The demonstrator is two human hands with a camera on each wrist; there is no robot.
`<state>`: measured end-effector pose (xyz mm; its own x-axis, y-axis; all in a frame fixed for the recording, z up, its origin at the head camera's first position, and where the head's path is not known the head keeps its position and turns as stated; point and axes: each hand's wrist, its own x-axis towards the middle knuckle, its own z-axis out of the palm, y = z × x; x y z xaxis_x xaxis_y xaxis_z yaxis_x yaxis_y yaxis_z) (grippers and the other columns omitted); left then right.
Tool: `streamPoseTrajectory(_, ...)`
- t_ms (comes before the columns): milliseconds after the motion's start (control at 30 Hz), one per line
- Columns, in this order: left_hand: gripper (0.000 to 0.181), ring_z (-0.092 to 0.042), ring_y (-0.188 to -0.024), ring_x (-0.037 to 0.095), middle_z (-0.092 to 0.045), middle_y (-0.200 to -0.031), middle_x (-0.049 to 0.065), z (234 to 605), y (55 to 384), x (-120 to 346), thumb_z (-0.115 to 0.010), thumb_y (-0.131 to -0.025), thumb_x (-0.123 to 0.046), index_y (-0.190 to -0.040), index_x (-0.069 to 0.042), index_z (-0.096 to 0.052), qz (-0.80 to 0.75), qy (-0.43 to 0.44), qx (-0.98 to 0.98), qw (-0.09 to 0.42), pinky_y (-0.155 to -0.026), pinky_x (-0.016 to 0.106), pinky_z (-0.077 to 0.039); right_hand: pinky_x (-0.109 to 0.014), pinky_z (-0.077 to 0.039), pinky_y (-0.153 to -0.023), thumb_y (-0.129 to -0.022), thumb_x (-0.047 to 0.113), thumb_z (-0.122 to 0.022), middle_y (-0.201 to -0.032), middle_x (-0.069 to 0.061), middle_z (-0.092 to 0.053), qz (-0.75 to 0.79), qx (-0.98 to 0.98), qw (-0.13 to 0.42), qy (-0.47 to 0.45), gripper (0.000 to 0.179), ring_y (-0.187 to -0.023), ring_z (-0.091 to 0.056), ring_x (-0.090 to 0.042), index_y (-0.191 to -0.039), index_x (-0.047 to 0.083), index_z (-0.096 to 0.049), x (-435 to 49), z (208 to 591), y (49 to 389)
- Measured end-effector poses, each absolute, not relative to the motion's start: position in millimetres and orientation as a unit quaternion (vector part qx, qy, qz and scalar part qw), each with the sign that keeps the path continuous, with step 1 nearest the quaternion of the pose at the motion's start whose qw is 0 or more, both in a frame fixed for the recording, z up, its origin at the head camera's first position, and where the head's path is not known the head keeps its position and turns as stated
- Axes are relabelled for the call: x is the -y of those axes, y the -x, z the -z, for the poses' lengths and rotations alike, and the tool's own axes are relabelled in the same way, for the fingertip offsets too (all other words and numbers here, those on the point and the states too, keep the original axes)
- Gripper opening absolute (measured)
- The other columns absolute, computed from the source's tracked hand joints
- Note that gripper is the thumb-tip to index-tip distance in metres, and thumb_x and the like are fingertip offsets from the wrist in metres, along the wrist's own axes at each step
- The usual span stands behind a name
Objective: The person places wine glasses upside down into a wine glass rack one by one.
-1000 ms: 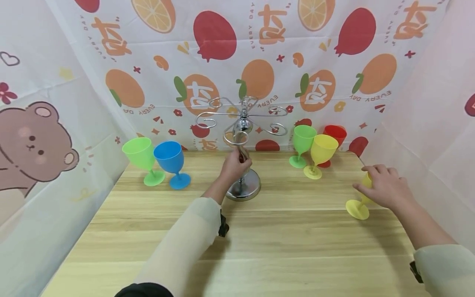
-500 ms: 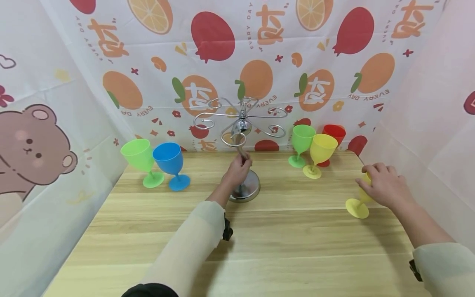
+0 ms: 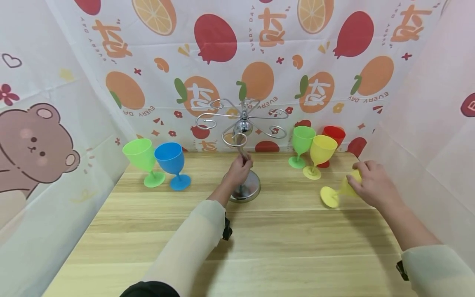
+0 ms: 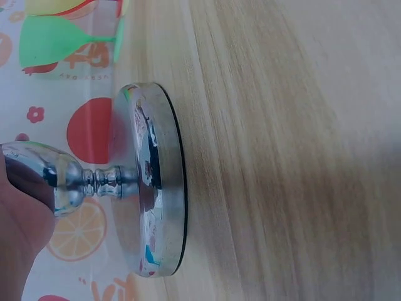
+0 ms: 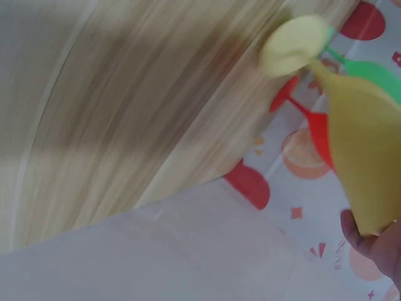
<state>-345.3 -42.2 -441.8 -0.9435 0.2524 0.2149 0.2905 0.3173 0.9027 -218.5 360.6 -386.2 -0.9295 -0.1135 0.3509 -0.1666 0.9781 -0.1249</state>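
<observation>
My left hand (image 3: 237,171) grips the post of a shiny metal goblet rack (image 3: 243,126), whose curled wire arms spread out at the top. Its round base (image 4: 164,179) rests on the table. At the right, my right hand (image 3: 376,185) holds a yellow goblet (image 3: 349,185) by the bowl. That goblet is tilted, its foot pointing left, and the right wrist view shows the foot off the tabletop. Beyond it stand another yellow goblet (image 3: 322,150), a green goblet (image 3: 303,140) and a red goblet (image 3: 335,134), close together.
On the left of the wooden table (image 3: 185,247) stand a light green goblet (image 3: 141,154) and a blue goblet (image 3: 170,159), both upright. A fruit-print cloth (image 3: 156,53) hangs along the back edge. Pale cloths (image 3: 419,136) close off both sides.
My right hand has lifted the yellow goblet and moved it left and slightly away from me, tilting it more. The left hand slid slightly on the post, then stayed put.
</observation>
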Motion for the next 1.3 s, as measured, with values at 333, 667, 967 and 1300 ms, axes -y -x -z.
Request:
streamPoseTrajectory(333, 0.009, -0.051, -0.089, 0.021, -0.054, -0.095, 0.007, 440, 341, 47, -0.044, -0.102, -0.018, -0.105, -0.010, -0.047, 0.543, 0.175, 0.822, 0.008, -0.079, 0.034, -0.044, -0.056, -0.042, -0.085, -0.098, 0.030, -0.046, -0.121, -0.025, -0.048, -0.251, 0.953, 0.159, -0.059, 0.045, -0.106, -0.046, -0.039, -0.126, -0.006, -0.046, -319, 390, 220)
streamPoseTrajectory(667, 0.025, -0.062, -0.102, 0.023, -0.067, -0.101, 0.007, 428, 341, 66, -0.063, -0.097, -0.029, -0.111, -0.009, -0.061, 0.466, 0.198, 0.862, 0.014, -0.090, 0.041, -0.052, -0.055, -0.039, -0.092, -0.103, 0.028, -0.040, -0.133, -0.026, -0.043, -0.395, 0.911, 0.113, -0.049, 0.046, -0.113, -0.043, -0.038, -0.137, -0.004, -0.039, -285, 403, 217)
streamPoseTrajectory(967, 0.019, -0.067, -0.104, 0.026, -0.073, -0.104, 0.011, 415, 335, 74, -0.068, -0.093, -0.021, -0.104, -0.005, -0.070, 0.483, 0.180, 0.856, 0.036, -0.087, 0.039, -0.056, -0.034, -0.039, -0.092, -0.105, 0.031, -0.040, -0.137, -0.022, -0.039, -0.511, 0.854, 0.079, -0.056, 0.048, -0.113, -0.043, -0.025, -0.143, 0.002, -0.036, -254, 410, 220)
streamPoseTrajectory(1300, 0.017, -0.069, -0.091, 0.021, -0.074, -0.095, 0.009, 411, 329, 71, -0.070, -0.091, -0.021, -0.099, -0.005, -0.072, 0.512, 0.143, 0.843, 0.086, -0.079, 0.035, -0.056, -0.020, -0.049, -0.075, -0.104, 0.024, -0.045, -0.122, -0.005, -0.044, -0.636, 0.766, 0.074, -0.055, 0.036, -0.092, -0.053, -0.006, -0.134, 0.004, -0.042, -229, 406, 221)
